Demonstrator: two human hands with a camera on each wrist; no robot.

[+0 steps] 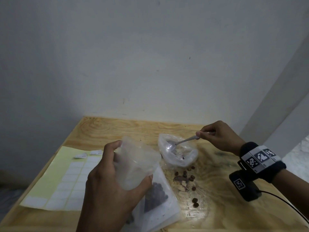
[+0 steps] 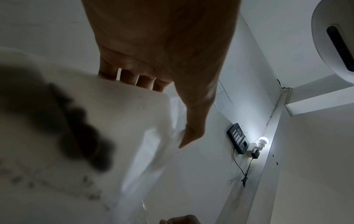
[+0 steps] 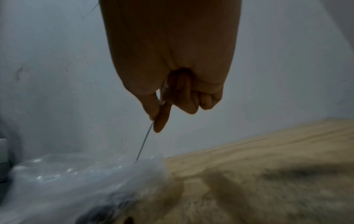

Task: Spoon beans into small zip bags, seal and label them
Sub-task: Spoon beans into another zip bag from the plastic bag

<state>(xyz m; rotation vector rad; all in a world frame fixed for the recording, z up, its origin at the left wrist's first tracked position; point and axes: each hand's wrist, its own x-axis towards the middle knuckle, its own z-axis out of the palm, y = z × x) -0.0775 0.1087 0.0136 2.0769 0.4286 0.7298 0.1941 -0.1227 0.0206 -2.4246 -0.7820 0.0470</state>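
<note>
Blocking the filled bag (image 1: 157, 198) (partly, perhaps): left hand (image 1: 108, 181), label sheet (image 1: 63, 178) beside.

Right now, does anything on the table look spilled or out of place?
Yes. Loose beans and some husk-like scraps lie scattered on the wooden table, just in front of the open plastic bag that the spoon dips into. Two more beans sit nearer the table's front edge.

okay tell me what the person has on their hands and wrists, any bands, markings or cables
Both hands are bare, the left hand and the right hand. The right wrist carries a black band with white black-patterned marker squares, plus a black camera box trailing a thin black cable.
</note>
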